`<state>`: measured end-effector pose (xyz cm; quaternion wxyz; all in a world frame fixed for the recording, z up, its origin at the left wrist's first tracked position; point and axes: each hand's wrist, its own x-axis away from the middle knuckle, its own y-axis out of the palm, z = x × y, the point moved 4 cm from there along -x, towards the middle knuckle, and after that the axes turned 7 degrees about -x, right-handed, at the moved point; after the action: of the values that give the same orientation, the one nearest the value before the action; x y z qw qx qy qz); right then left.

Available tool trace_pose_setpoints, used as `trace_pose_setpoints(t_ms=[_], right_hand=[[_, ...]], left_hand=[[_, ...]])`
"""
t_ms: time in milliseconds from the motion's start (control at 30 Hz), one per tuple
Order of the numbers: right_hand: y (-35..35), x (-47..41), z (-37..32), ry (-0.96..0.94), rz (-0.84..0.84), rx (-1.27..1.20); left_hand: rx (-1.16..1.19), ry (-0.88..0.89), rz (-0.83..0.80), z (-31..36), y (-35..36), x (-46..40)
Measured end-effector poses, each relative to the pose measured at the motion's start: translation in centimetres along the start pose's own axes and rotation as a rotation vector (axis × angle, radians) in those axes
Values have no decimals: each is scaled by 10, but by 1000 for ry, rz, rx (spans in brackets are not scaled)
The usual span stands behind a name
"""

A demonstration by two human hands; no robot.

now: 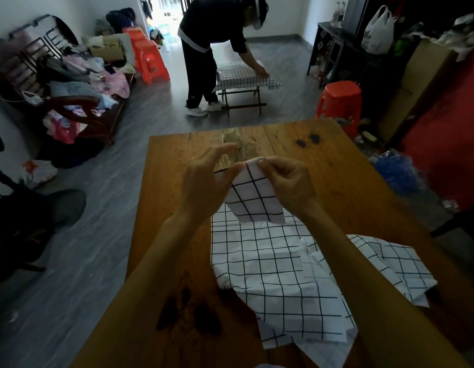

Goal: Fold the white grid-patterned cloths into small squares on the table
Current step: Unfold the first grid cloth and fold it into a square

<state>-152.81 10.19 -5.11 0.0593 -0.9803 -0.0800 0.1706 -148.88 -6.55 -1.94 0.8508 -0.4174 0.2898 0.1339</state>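
Folded grid cloth (253, 193) up in both hands, lifted off the wooden table (177, 197)

Left hand (208, 181) pinches the top corner, other fingers spread; right hand (289, 183) is closed on the same top edge, and the small folded piece hangs down between them. Under it, more grid-patterned cloths (281, 277) lie rumpled on the table. Across the room a person (217, 49) bends over a cloth-covered stool (244, 78)

We cannot see the folded cloth's (254, 193) left edge, hidden behind the left hand (206, 181), nor its right edge under the right hand (289, 181). Below the grip, our forearms cover parts of the loose cloths (273, 264), whose nearest corner the picture's bottom edge cuts off.
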Motion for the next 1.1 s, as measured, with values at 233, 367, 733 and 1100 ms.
trace_pose_setpoints(t_ms=[233,367,733,1100], right_hand=[[5,-1,-13,-116,-79,113],[1,2,-7,-119,-54,126],[12,0,-15,-308,-94,357],[9,10,1,-340,44,369]], left_hand=[[67,85,-90,4,10,-9],[70,1,-50,-1,9,-6],[33,-19,-74,2,9,-7],[-60,-59,128,2,-22,-15]])
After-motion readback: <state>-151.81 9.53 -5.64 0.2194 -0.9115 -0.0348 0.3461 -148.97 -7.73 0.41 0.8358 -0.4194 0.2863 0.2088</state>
